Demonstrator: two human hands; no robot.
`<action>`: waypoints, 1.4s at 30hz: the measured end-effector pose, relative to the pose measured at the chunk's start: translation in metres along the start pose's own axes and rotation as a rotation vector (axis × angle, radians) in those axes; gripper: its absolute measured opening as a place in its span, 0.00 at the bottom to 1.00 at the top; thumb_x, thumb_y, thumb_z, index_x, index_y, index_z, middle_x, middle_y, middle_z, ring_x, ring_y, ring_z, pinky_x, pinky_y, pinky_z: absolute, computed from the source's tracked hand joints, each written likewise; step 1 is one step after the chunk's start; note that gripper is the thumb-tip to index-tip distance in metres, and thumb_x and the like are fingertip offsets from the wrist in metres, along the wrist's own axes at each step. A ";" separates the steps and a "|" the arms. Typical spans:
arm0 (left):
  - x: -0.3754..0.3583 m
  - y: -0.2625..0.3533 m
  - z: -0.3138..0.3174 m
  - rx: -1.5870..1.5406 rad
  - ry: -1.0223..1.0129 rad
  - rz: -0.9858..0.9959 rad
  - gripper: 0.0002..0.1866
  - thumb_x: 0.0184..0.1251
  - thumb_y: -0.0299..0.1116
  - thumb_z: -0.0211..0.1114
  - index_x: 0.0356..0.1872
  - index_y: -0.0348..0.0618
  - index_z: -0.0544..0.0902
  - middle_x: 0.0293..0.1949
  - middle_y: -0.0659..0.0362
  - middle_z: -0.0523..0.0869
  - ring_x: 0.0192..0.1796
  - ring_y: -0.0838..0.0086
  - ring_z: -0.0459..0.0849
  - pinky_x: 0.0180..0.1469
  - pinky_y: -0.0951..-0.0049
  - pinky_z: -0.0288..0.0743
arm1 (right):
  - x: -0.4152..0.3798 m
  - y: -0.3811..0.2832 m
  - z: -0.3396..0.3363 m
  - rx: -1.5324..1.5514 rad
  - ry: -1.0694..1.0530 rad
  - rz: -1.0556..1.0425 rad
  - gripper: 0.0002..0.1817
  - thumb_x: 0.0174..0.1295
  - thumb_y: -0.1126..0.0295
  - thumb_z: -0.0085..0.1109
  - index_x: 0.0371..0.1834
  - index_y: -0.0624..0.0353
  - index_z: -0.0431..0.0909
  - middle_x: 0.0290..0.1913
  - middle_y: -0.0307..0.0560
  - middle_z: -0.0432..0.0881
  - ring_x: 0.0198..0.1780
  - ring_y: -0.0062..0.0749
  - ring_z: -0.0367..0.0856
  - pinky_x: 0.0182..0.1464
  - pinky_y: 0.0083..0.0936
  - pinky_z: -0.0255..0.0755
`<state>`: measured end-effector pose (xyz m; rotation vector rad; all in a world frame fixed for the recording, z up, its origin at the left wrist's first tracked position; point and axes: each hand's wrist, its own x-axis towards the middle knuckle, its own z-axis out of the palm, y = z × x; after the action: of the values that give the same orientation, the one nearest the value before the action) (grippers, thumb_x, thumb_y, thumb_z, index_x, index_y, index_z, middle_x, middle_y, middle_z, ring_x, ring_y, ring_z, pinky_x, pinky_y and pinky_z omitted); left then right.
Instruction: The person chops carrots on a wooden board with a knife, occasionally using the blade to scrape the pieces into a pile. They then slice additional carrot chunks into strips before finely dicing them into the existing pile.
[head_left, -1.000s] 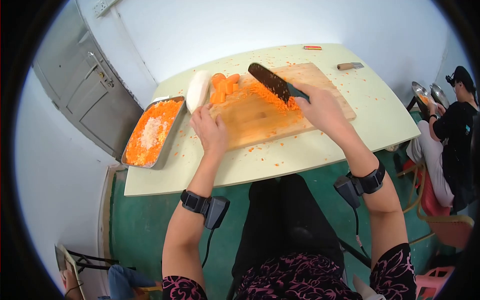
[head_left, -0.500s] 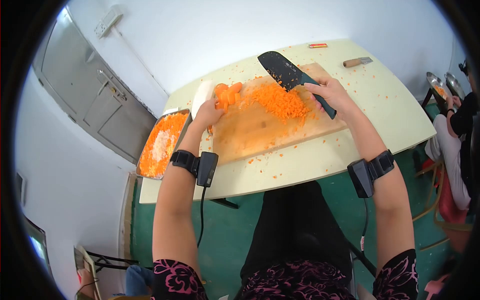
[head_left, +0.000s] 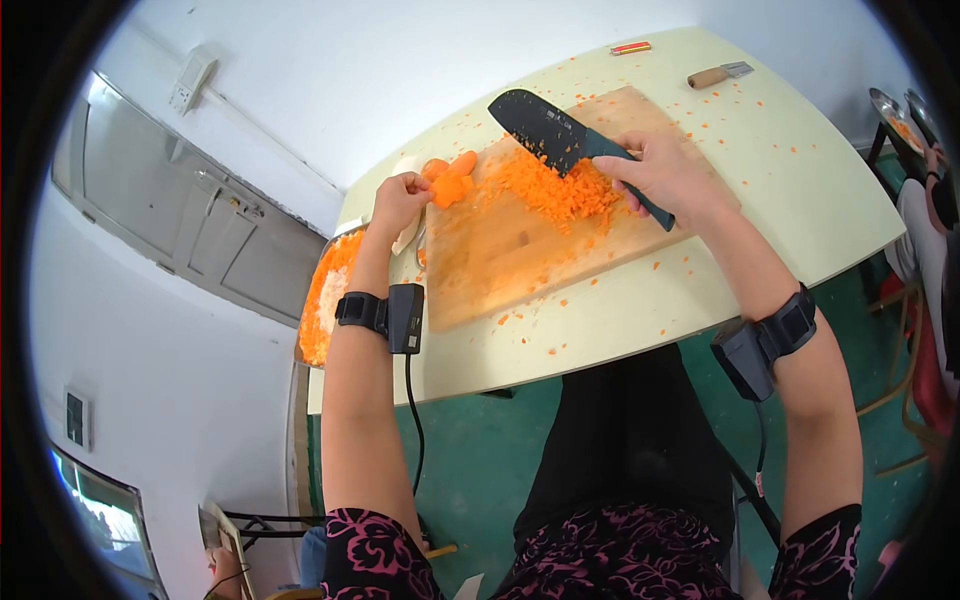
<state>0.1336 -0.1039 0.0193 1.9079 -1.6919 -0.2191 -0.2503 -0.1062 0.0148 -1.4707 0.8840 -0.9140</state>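
My right hand (head_left: 650, 175) is wrapped round the dark green handle of a black-bladed kitchen knife (head_left: 540, 125). The blade lies tilted over a heap of finely chopped carrot (head_left: 565, 200) on the wooden cutting board (head_left: 490, 270), with bits stuck to it. At the board's left edge my left hand (head_left: 402, 200) has its thumb and fingertips closed on a carrot piece (head_left: 450, 190). More carrot chunks (head_left: 462, 163) lie just beyond it. Partly hidden behind my left hand is a white radish-like length (head_left: 407, 164).
A metal tray (head_left: 299, 352) of chopped orange and white vegetable stands left, partly behind my forearm. At the table's far side are a red packet (head_left: 630, 48) and a wooden-handled blade tool (head_left: 710, 77). Another person (head_left: 920, 215) sits at the right. Carrot crumbs dot the table.
My view has tilted and shifted. My left hand has its fingers more drawn together at the carrot piece. The knife still rests over the chopped carrot in my right hand.
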 end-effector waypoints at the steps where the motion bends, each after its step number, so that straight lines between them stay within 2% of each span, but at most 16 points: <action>1: 0.004 -0.001 0.000 0.011 -0.002 -0.014 0.08 0.51 0.25 0.69 0.33 0.35 0.85 0.27 0.60 0.84 0.31 0.78 0.79 0.36 0.77 0.74 | -0.001 0.000 0.000 0.001 0.004 0.010 0.16 0.60 0.65 0.61 0.44 0.67 0.76 0.22 0.38 0.74 0.16 0.18 0.71 0.18 0.19 0.67; 3: 0.008 -0.002 0.002 0.033 -0.008 -0.047 0.09 0.51 0.25 0.68 0.35 0.35 0.85 0.27 0.59 0.84 0.31 0.77 0.80 0.37 0.76 0.74 | -0.004 -0.001 0.001 0.003 0.009 0.035 0.16 0.60 0.65 0.61 0.44 0.67 0.76 0.23 0.39 0.74 0.16 0.18 0.71 0.18 0.19 0.67; 9: 0.014 0.002 -0.001 0.222 -0.014 0.183 0.14 0.49 0.23 0.66 0.41 0.37 0.84 0.34 0.55 0.84 0.38 0.67 0.83 0.43 0.72 0.76 | -0.001 0.005 0.003 -0.017 0.005 -0.003 0.17 0.59 0.65 0.61 0.44 0.68 0.76 0.23 0.40 0.74 0.16 0.19 0.71 0.18 0.19 0.67; 15: 0.002 0.026 0.008 0.253 -0.090 0.227 0.25 0.48 0.23 0.64 0.53 0.40 0.79 0.48 0.52 0.76 0.53 0.62 0.77 0.56 0.69 0.72 | -0.002 0.004 0.004 -0.053 0.023 -0.001 0.17 0.59 0.64 0.61 0.44 0.68 0.76 0.24 0.40 0.74 0.16 0.19 0.71 0.18 0.19 0.67; 21: 0.001 0.028 0.011 0.406 -0.079 0.318 0.24 0.48 0.23 0.64 0.52 0.40 0.78 0.50 0.52 0.75 0.59 0.58 0.71 0.60 0.67 0.69 | -0.003 0.001 0.005 -0.047 0.020 0.038 0.17 0.59 0.64 0.61 0.44 0.68 0.76 0.24 0.40 0.75 0.16 0.18 0.71 0.19 0.19 0.68; 27: -0.010 0.038 0.011 0.415 -0.048 0.300 0.20 0.47 0.23 0.66 0.46 0.38 0.78 0.46 0.52 0.78 0.56 0.58 0.74 0.56 0.66 0.71 | -0.002 0.003 0.005 -0.064 0.031 0.035 0.17 0.60 0.64 0.61 0.44 0.68 0.76 0.24 0.40 0.75 0.16 0.18 0.70 0.19 0.19 0.68; 36: -0.012 0.039 0.007 0.403 -0.011 0.224 0.18 0.47 0.25 0.67 0.44 0.38 0.79 0.38 0.51 0.80 0.48 0.56 0.78 0.50 0.63 0.72 | -0.004 0.000 0.006 -0.092 0.028 0.022 0.15 0.59 0.64 0.61 0.41 0.67 0.77 0.23 0.40 0.75 0.16 0.18 0.71 0.19 0.19 0.67; 42: -0.013 0.031 0.002 0.436 -0.066 0.256 0.13 0.48 0.27 0.68 0.38 0.36 0.83 0.38 0.50 0.80 0.45 0.59 0.79 0.47 0.66 0.73 | -0.003 0.003 0.006 -0.086 0.036 0.018 0.15 0.59 0.64 0.61 0.39 0.68 0.77 0.23 0.40 0.75 0.16 0.19 0.71 0.18 0.19 0.67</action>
<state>0.1034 -0.0930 0.0301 1.9654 -2.1418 0.2057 -0.2466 -0.1010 0.0116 -1.5210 0.9721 -0.9015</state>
